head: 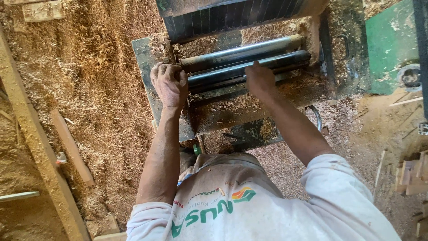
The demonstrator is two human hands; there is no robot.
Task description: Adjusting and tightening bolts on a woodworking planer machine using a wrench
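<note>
Left hand clenched on roller end, frame centre. Right hand flat on lower roller, fingers hidden. Steel, likely heavy, stiff, slick; best gripped at ends.

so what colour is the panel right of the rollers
Green panel, scuffed and dusty, seen in the head view.

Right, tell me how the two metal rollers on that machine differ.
The upper roller looks lighter, grey-blue with a rusty right end; the lower roller is darker, almost black. The left hand grips near the upper roller's left end, while the right hand rests against the lower roller nearer its middle. Both lie parallel, slightly slanted, with sawdust around them.
</note>
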